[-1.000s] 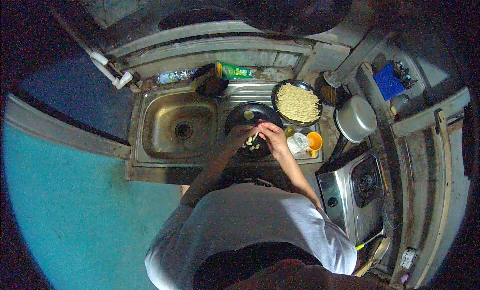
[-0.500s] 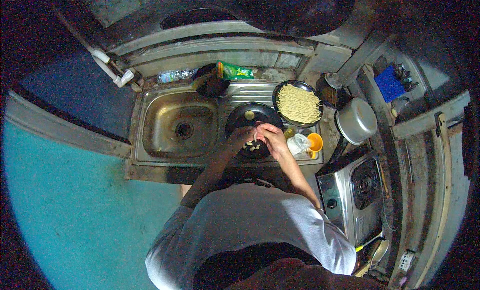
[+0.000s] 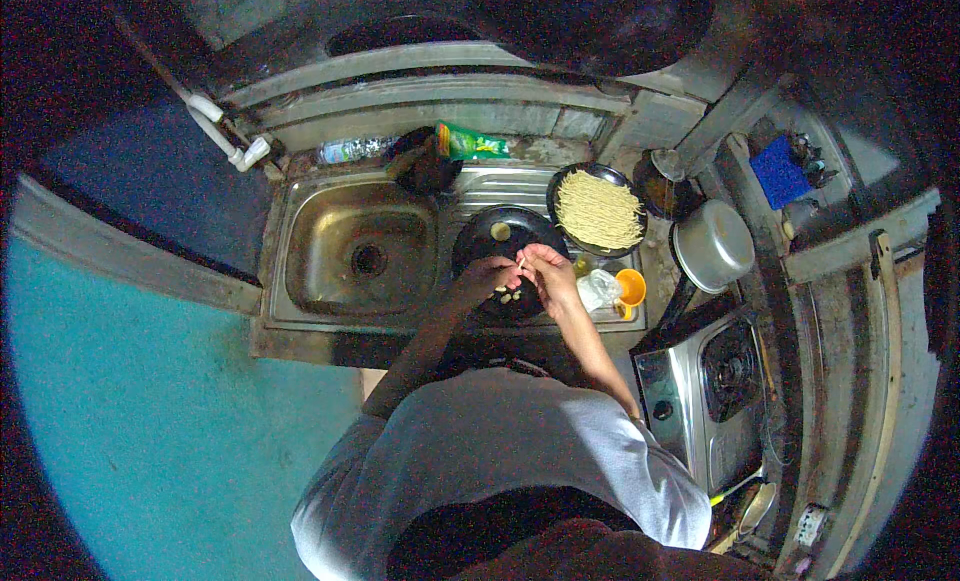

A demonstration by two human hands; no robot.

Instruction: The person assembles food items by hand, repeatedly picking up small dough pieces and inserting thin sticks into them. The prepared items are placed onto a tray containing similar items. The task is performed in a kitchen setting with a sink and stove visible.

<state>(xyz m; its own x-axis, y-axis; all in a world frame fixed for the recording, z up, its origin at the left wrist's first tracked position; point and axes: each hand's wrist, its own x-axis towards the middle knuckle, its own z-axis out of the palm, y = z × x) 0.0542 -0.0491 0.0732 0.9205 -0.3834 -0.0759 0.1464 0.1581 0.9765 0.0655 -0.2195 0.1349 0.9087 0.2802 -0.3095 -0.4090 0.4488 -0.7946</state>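
Place: kitchen | Signs: steel sink [image 3: 318,243], stove [image 3: 715,396], silver pot [image 3: 715,243]

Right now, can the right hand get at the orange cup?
Probably yes, going over the white plastic bag between the right hand and the orange cup; nothing covers the cup. But that grip seems busy with a small pale piece.

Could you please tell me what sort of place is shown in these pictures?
It is most likely a kitchen, perhaps a home one: there is a metal sink on the left, a stove on the right, and a silver-coloured pot near the stove.
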